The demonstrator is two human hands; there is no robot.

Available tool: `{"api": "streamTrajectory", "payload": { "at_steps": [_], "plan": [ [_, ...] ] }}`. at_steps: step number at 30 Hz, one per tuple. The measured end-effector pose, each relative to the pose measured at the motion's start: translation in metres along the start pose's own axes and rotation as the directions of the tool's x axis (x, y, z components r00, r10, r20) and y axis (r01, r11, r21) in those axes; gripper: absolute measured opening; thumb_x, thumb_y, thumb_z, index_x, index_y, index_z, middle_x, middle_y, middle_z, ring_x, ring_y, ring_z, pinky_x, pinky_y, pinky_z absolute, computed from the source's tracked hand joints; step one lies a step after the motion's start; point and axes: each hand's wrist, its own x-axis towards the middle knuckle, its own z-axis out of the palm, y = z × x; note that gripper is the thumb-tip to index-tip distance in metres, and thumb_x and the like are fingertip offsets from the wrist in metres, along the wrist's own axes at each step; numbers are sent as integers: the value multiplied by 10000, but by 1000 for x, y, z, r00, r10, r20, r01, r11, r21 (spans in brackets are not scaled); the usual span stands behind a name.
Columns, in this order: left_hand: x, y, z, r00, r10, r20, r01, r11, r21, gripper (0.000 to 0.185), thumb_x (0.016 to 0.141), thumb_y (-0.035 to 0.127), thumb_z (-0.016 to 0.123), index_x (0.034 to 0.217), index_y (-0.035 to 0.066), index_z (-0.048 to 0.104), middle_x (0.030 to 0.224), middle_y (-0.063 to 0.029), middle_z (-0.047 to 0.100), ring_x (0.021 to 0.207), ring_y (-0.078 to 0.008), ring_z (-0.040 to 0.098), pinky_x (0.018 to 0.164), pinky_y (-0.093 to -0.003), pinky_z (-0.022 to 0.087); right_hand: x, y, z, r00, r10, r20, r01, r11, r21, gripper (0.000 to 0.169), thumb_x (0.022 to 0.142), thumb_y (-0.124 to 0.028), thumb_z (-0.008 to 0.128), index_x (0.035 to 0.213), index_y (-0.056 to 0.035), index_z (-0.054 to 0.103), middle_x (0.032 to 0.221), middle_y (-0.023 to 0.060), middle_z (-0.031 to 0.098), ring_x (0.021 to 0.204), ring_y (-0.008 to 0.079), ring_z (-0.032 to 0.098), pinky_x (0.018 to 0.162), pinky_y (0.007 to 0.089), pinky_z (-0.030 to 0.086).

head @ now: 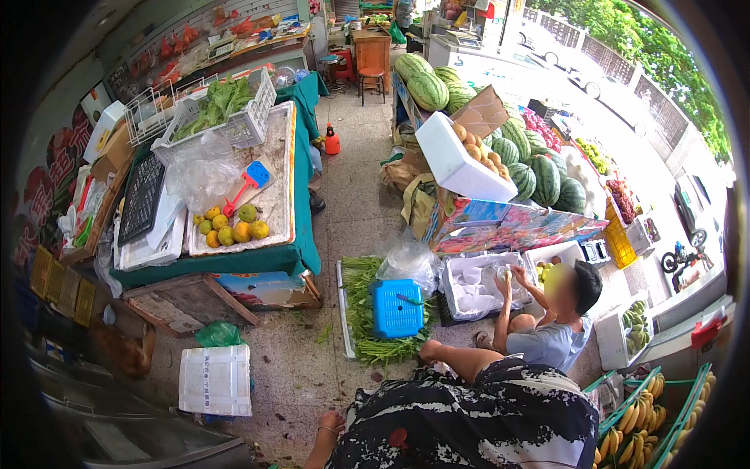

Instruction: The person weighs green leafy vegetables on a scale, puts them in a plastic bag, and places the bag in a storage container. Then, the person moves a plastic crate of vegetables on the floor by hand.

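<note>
My left hand, with a bracelet at the wrist, hangs low over the speckled floor. Its fingers look curled, and nothing shows in them. Farther forward, my right hand is by the near edge of a heap of long green leafy stems. What its fingers hold, if anything, is hidden. The stems lie on a white foam tray. On top of them rests a blue plastic stool or upturned basket, with a thin green-handled tool across it. Black-and-white patterned clothing covers my body.
At right, a crouching person handles a wrapped fruit above a foam box. Watermelons fill a stand behind; bananas hang nearby. A green-clothed table carries oranges. A white foam box and a dog are left.
</note>
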Motion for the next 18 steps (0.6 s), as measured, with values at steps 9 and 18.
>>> {"api": "streamTrajectory", "payload": {
  "at_steps": [9,18],
  "plan": [
    [1,-1,8,1000,11,11,-11,1000,7,167,751,64,450,614,129,382,513,-7,359,409,-141,378,360,-279,280,-10,0,5,992,13,-129,-15,1000,-15,119,512,-78,626,627,-74,658,644,58,638,618,210,629,515,353,485],
    [7,-11,8,1000,2,5,-2,1000,28,140,745,83,459,627,128,399,537,-15,377,437,-151,393,383,-285,294,-22,-7,-2,990,135,-33,-123,962,245,86,548,-63,617,630,-62,642,643,71,627,576,187,637,500,323,506]
  ]
}}
